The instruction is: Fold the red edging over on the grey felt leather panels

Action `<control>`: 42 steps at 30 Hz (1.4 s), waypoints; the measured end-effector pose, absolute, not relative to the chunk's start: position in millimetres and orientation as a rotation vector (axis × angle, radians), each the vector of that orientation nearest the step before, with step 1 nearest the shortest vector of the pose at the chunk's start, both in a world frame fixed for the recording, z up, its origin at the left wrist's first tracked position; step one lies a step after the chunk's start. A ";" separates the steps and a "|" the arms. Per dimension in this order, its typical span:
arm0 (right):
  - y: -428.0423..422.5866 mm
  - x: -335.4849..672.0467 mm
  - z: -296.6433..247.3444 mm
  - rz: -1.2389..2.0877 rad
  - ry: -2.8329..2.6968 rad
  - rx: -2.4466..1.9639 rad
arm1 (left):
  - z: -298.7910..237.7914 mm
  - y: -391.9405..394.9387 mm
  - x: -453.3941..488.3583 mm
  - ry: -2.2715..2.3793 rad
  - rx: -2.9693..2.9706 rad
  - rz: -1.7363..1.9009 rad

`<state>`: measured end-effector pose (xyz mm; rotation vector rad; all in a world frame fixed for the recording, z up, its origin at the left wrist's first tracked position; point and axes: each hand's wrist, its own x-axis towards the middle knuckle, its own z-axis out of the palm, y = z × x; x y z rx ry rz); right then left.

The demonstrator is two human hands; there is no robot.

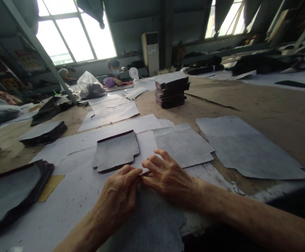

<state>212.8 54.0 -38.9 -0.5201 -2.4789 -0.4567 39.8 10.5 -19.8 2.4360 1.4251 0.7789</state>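
Note:
In the middle of the head view, my left hand [122, 190] and my right hand [170, 176] meet, fingertips together. Both are closed at the upper edge of a grey sheet piece [155, 220], which lies partly under them and over the table's front edge. My left thumb and forefinger pinch that edge; the fingers of my right hand curl over it. Just beyond lies a small stack of cut grey pieces [117, 150] with a dark folded edge. Another grey piece [182, 143] lies beyond my right hand. The exact grip is partly hidden by my fingers.
A large grey sheet [247, 147] lies to the right. Dark stacks [171, 90] stand farther back, with more stacks [43, 133] and a thick pile [11, 196] at left. White paper [71, 189] covers the near table. A masked person [113, 73] sits at the far side.

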 end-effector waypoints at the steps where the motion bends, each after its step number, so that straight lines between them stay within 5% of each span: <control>1: 54.9 215.7 -39.8 -0.403 -2.424 -0.531 | -20.9 11.1 38.9 1.438 2.443 0.759; 8: 48.4 248.5 -36.9 -0.073 -2.233 -0.826 | -23.7 19.5 34.7 1.418 2.477 0.663; 16: 33.4 254.1 -40.9 -0.282 -2.523 -0.812 | -25.4 26.4 39.6 1.421 2.596 0.469; 42: 37.6 253.7 -39.6 -0.146 -2.589 -0.920 | -29.2 24.4 42.2 1.391 2.722 0.316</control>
